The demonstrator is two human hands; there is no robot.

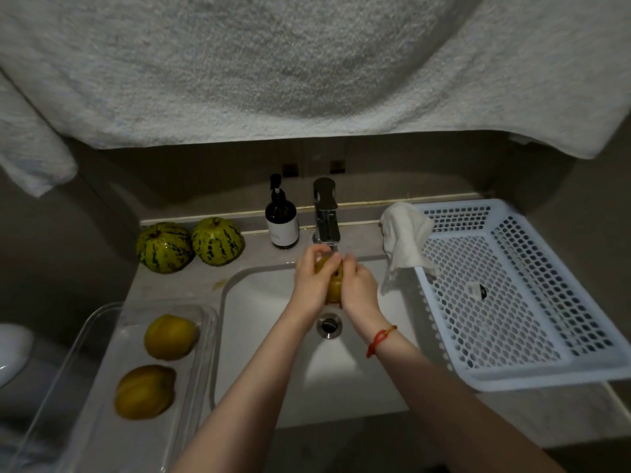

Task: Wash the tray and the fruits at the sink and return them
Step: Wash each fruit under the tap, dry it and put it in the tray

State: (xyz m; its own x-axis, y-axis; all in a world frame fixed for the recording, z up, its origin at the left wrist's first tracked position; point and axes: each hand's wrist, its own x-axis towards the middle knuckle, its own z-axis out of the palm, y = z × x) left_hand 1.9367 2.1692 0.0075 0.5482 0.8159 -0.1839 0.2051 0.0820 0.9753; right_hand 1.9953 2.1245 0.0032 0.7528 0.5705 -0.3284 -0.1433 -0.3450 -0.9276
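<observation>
Head view, looking down at a white sink [273,336]. Both hands meet under the faucet [327,213], cupped round one yellow-green fruit [333,285]: left hand [312,281] wraps its left side, right hand [358,290] covers the right, fingers of both curled on it. Fruit sits between the palms above the drain [329,325]. Water flow too faint to confirm.

Clear plastic tray [102,387] lies on the counter [177,285] left of the sink, holding two yellow fruits [169,337] [145,391]. Two striped green melons [164,247] [218,241] sit at the back left, beside a dark soap pump bottle [281,221]. White perforated basket [512,377] sits right of the sink, a white cloth [406,240] draped on its near corner. Towel [307,63] hangs overhead.

Step in hand: rubbing a fruit clean, fruit-washing stage. Tray looks already rinsed and back in place, though that is a guess. Next move likely calls for carrying this fruit left into the tray, then taking up the melons.
</observation>
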